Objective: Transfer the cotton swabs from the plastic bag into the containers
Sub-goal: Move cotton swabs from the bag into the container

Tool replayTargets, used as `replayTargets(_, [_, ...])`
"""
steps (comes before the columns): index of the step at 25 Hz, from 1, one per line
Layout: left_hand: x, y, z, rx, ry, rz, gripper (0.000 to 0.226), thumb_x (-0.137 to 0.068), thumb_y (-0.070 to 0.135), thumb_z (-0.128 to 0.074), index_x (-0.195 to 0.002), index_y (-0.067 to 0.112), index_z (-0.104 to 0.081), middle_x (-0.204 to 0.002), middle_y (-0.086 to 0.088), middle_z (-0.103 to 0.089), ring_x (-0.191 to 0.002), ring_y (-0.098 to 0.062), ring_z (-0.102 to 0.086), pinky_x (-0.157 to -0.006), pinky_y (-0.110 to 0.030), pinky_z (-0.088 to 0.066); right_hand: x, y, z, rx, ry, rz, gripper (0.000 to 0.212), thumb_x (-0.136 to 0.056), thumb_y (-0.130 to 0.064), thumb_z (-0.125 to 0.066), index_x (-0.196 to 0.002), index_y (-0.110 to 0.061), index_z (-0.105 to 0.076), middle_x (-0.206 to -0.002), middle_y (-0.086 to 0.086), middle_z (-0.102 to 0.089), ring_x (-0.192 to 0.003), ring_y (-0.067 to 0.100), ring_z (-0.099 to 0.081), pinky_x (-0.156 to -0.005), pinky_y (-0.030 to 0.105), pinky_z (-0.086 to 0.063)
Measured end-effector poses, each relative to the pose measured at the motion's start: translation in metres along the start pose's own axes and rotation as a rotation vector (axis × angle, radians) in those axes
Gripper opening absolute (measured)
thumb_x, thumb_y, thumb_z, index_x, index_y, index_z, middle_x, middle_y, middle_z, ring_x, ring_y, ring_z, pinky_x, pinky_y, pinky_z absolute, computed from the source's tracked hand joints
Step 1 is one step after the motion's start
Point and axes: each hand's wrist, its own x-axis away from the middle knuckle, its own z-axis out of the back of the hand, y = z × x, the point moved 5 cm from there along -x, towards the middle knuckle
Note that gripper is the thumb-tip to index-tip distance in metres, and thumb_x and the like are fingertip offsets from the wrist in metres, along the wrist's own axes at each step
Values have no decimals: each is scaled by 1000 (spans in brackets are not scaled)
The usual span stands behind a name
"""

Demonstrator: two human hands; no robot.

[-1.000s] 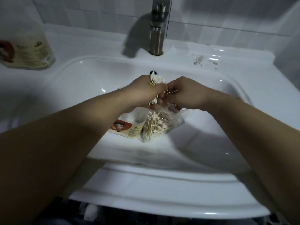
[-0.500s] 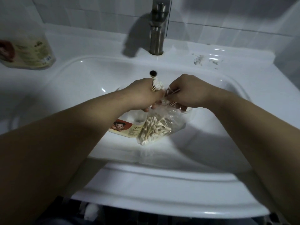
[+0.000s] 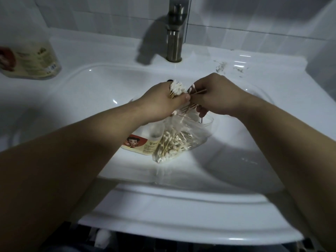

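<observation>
Your left hand (image 3: 160,102) is closed around one thick bunch of swabs (image 3: 177,88), heads up. Your right hand (image 3: 220,95) pinches a few more, too tangled to count. At 6 o'clock below both hands sits one plastic bag (image 3: 196,137) with many swabs inside. There are two containers: a labelled container (image 3: 143,145) at the bag's 9 o'clock and a clear container (image 3: 209,122) at 2 o'clock, mostly hidden. One bottle (image 3: 31,60) at 10 o'clock is cut off.

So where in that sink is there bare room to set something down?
Bare: the left side of the basin, between the bottle and the left hand, and its front, between the plastic bag and the near rim. Crowded: the middle, where it and the right hand grip cotton swabs over the bag, a labelled container and a clear container.
</observation>
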Motion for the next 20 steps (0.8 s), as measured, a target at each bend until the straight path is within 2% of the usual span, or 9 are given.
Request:
replayTargets(4, [0, -2, -2, 58, -10, -8, 19, -92, 32, -71, -106, 19, -68, -101, 2, -72, -96, -17, -69, -89, -46, -57, -1, -2, 4, -76, 34, 50, 14, -92, -5, -62, -84, -3, -74, -71, 18, -72, -61, 29, -73, -66, 43, -65])
replayTargets(6, [0, -4, 0, 107, 32, 0, 12, -92, 26, -72, -103, 22, -69, -98, 5, -74, -94, -14, -70, -89, -44, -58, -2, -2, 3, -96, 21, 52, 14, -93, -6, -64, -85, -3, -75, -71, 17, -72, -61, 28, -73, -66, 43, -65])
replayTargets(11, [-3, -11, 7, 165, 146, 77, 17, -94, 23, -67, -112, 20, -69, -102, 4, -75, -96, -16, -71, -89, -41, -59, -5, 3, 2, -69, 5, 63, 18, -97, -17, -67, -90, -3, -77, -73, 14, -74, -62, 26, -75, -70, 44, -65])
replayTargets(13, [-4, -11, 6, 175, 149, 94, 14, -96, 19, -63, -108, 18, -69, -100, -1, -74, -94, -20, -71, -81, -35, -61, -6, 5, 3, -87, 10, 52, 15, -96, -15, -68, -89, -5, -78, -75, 16, -74, -65, 29, -75, -69, 45, -65])
replayTargets(15, [-3, -12, 4, 270, 132, 128, 13, -97, 12, -61, -107, 18, -68, -99, -3, -73, -87, -19, -71, -66, -26, -60, -6, 6, 2, -97, -4, 43, 13, -96, -12, -68, -90, -8, -79, -77, 15, -75, -67, 30, -75, -69, 45, -65])
replayTargets(16, [-3, -13, 3, 327, 120, 152, 16, -96, 9, -61, -108, 19, -68, -98, -3, -72, -85, -18, -71, -65, -24, -59, -6, 6, 2, -93, -14, 41, 12, -96, -12, -68, -90, -9, -79, -78, 14, -76, -67, 29, -75, -70, 44, -65])
replayTargets(20, [-4, -14, -1, 426, 76, 197, 21, -94, 3, -61, -107, 19, -69, -95, -8, -72, -79, -20, -70, -74, -37, -62, -6, 6, 0, -51, -38, 39, 13, -96, -14, -68, -90, -11, -79, -78, 13, -76, -67, 28, -75, -72, 45, -65])
